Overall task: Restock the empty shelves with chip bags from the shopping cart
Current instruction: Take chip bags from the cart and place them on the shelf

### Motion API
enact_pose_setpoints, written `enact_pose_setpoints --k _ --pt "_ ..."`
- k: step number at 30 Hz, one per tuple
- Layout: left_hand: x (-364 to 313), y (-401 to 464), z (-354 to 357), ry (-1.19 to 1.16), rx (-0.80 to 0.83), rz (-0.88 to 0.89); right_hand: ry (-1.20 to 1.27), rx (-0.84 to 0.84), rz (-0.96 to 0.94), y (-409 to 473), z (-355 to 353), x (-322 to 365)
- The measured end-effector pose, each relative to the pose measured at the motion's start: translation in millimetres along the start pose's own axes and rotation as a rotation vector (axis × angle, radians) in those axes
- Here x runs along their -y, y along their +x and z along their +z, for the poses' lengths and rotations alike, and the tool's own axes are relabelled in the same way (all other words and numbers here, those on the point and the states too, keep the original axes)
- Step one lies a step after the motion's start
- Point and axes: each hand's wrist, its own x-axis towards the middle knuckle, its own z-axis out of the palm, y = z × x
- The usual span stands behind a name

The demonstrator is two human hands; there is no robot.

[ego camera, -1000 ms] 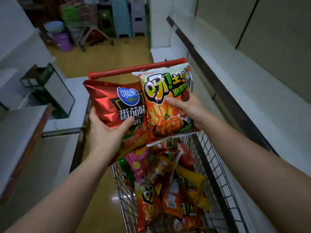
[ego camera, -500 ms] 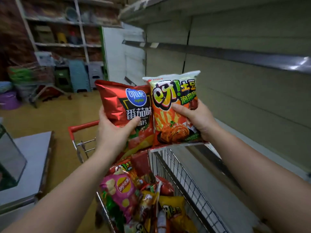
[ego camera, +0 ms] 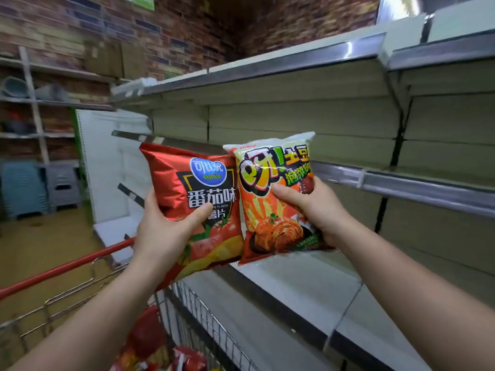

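Bags held side by side, red chip bag (ego camera: 198, 199) in the left grip (ego camera: 163, 231), orange chip bag (ego camera: 273, 199) in the right grip (ego camera: 313, 210), before the bare shelf (ego camera: 401, 180), might slip if pinched loosely.

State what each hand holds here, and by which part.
Left hand grips the red tomato chip bag at its lower left side; right hand grips the orange chip bag at its right edge.

Dim, warm indoor light w/ soft shadows. Glare streaks on metal shelf edges (ego camera: 348, 49); sheen on red bag (ego camera: 171, 178). Wide-angle bends edges. Slight motion blur; cart (ego camera: 67, 295) and back wall (ego camera: 80, 28) soft.
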Motion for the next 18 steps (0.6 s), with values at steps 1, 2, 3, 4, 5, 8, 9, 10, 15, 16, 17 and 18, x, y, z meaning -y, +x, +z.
enact_pose_setpoints --k 1,2,3,4,5,8,9,10,15,16,17,18 --pt "-8 -3 8 -0.020 0.012 0.011 -0.008 -0.005 -0.010 -4 -13 6" --pt "-16 -7 16 -0.044 0.029 0.020 -0.014 -0.006 -0.021 -8 -26 12" --pt "-24 -11 24 -0.063 0.044 0.026 -0.019 -0.007 -0.024 -12 -38 17" --pt "-32 -15 31 -0.079 0.057 0.034 -0.023 -0.010 -0.028 -16 -50 21" --pt "-38 -20 38 -0.093 0.067 0.042 -0.025 -0.020 -0.027 -21 -60 27" --pt "-55 -32 54 -0.125 0.109 0.068 -0.019 -0.051 -0.020 -37 -86 38" --pt "-60 -36 58 -0.135 0.124 0.073 -0.017 -0.060 -0.018 -44 -93 43" --pt "-65 -39 62 -0.148 0.137 0.079 -0.016 -0.072 -0.021 -49 -101 47" --pt "-89 -47 78 -0.214 0.236 0.114 -0.030 -0.187 0.003 -77 -130 67" --pt "-95 -48 82 -0.220 0.260 0.129 -0.036 -0.216 0.004 -83 -136 72" --pt "-100 -49 86 -0.224 0.284 0.141 -0.043 -0.247 0.008 -89 -141 76" --pt "-106 -50 89 -0.230 0.306 0.147 -0.048 -0.278 0.012 -95 -147 81"
